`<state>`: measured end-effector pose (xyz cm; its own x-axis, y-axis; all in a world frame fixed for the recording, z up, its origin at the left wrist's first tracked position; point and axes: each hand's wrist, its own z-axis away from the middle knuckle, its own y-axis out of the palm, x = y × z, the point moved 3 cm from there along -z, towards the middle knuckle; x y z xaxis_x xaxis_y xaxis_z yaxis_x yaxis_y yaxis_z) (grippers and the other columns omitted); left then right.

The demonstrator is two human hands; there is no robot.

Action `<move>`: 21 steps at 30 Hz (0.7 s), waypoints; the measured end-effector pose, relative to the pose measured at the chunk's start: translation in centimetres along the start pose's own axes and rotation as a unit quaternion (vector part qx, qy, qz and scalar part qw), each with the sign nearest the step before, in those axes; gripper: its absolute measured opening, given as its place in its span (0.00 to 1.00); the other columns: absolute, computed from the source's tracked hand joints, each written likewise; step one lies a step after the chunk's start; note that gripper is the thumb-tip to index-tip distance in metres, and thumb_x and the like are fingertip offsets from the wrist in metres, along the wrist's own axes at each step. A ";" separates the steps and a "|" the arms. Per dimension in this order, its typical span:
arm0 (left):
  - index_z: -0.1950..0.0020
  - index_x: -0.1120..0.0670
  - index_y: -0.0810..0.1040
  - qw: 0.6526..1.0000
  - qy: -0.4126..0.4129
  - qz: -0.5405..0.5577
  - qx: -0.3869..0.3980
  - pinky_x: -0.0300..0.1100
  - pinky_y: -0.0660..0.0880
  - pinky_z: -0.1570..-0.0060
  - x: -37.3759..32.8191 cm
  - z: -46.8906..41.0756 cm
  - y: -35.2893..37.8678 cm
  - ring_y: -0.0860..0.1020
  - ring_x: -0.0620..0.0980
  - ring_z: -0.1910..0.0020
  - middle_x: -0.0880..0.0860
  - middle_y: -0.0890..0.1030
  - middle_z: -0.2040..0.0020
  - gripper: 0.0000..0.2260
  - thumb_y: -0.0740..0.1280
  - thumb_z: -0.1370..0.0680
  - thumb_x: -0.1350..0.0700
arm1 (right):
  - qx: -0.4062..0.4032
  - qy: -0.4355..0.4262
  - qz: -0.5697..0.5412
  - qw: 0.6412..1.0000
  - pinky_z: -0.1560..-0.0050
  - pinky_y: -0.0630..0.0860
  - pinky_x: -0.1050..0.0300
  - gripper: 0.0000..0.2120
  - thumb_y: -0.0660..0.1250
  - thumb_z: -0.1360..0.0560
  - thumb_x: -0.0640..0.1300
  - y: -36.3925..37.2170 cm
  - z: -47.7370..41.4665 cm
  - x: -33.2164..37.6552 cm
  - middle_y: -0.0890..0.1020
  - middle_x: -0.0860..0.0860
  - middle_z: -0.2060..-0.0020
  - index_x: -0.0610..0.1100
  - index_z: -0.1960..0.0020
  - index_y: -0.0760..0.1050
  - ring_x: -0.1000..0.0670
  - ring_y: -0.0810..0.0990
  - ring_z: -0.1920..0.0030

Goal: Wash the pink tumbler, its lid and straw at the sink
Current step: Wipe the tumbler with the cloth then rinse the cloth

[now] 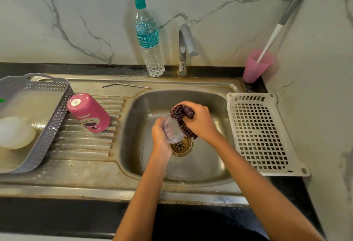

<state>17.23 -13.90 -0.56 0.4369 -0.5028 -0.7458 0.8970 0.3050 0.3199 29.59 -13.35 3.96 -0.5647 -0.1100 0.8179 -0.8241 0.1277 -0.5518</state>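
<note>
Over the sink basin (206,166), my left hand (160,135) grips the clear plastic lid (172,130). My right hand (198,119) grips a dark red striped cloth (181,113) bunched against the lid's edge, with a strip of the cloth hanging below. The pink tumbler (88,112), printed with a bear face, stands upside down and tilted on the ribbed drainboard to the left. A bent metal straw (126,86) lies on the sink ledge behind the tumbler.
A grey perforated basket (55,110) with pale containers stands at far left. A water bottle (150,40) and the tap (185,47) stand behind the basin. A pink cup (256,68) holding a long-handled brush (282,21) is at back right, and a white slotted tray (261,133) lies right of the basin.
</note>
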 end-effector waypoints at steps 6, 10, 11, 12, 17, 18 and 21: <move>0.67 0.53 0.73 0.989 -0.034 0.143 -0.016 0.44 0.71 0.65 0.8 -0.3 -0.3 0.73 0.47 0.75 0.49 0.74 0.75 0.17 0.55 0.19 0.57 | -0.041 0.088 -0.033 0.995 0.55 0.71 0.74 0.15 0.67 0.30 0.32 0.2 1.4 -1.5 0.84 0.53 0.57 0.45 0.46 0.82 0.54 0.80 0.55; 0.49 0.57 0.79 0.983 -0.046 0.177 -0.011 0.46 0.77 0.56 1.0 -0.6 -0.1 0.81 0.52 0.59 0.55 0.82 0.56 0.14 0.55 0.17 0.54 | -0.033 0.140 -0.059 0.988 0.52 0.74 0.65 0.17 0.68 0.30 0.34 0.8 2.4 -2.2 0.83 0.53 0.56 0.47 0.44 0.81 0.52 0.81 0.52; 0.48 0.57 0.79 0.983 -0.046 0.175 -0.008 0.45 0.78 0.58 0.9 -0.5 0.0 0.82 0.52 0.59 0.56 0.82 0.55 0.16 0.54 0.16 0.53 | -0.027 0.155 -0.064 0.986 0.52 0.73 0.65 0.17 0.68 0.30 0.34 0.7 2.5 -2.3 0.83 0.53 0.55 0.47 0.43 0.81 0.52 0.81 0.51; 0.50 0.58 0.80 0.984 -0.049 0.169 0.001 0.44 0.78 0.60 0.8 -0.2 0.1 0.83 0.52 0.62 0.56 0.83 0.57 0.18 0.53 0.16 0.52 | -0.025 0.164 -0.063 0.984 0.52 0.72 0.66 0.18 0.69 0.30 0.35 0.4 2.4 -2.4 0.83 0.52 0.55 0.46 0.42 0.81 0.52 0.81 0.51; 0.49 0.57 0.80 0.994 -0.044 0.100 -0.008 0.45 0.76 0.53 0.7 0.1 0.7 0.83 0.49 0.63 0.54 0.85 0.59 0.17 0.54 0.16 0.51 | -0.043 0.080 0.014 0.996 0.53 0.77 0.59 0.17 0.67 0.31 0.33 0.1 1.6 -0.7 0.85 0.53 0.57 0.49 0.46 0.81 0.53 0.80 0.56; 0.50 0.57 0.80 0.993 -0.047 0.104 -0.006 0.44 0.76 0.52 0.8 0.0 0.9 0.82 0.48 0.61 0.54 0.84 0.59 0.18 0.54 0.15 0.50 | -0.020 0.053 0.046 0.997 0.54 0.78 0.56 0.18 0.68 0.32 0.33 0.6 1.6 -0.4 0.85 0.54 0.57 0.51 0.48 0.81 0.53 0.81 0.56; 0.51 0.56 0.79 0.989 -0.064 0.135 -0.014 0.43 0.75 0.53 1.4 0.0 0.8 0.79 0.50 0.57 0.54 0.81 0.58 0.19 0.54 0.16 0.46 | 0.050 -0.001 0.114 0.992 0.54 0.79 0.51 0.19 0.70 0.34 0.36 2.0 2.3 -0.4 0.85 0.55 0.56 0.53 0.47 0.80 0.51 0.82 0.53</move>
<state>18.60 -14.36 -1.35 0.6670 -0.4980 -0.5542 0.7448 0.4636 0.4800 28.07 -15.31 2.18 -0.7371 -0.0906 0.6697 -0.6750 0.0507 -0.7361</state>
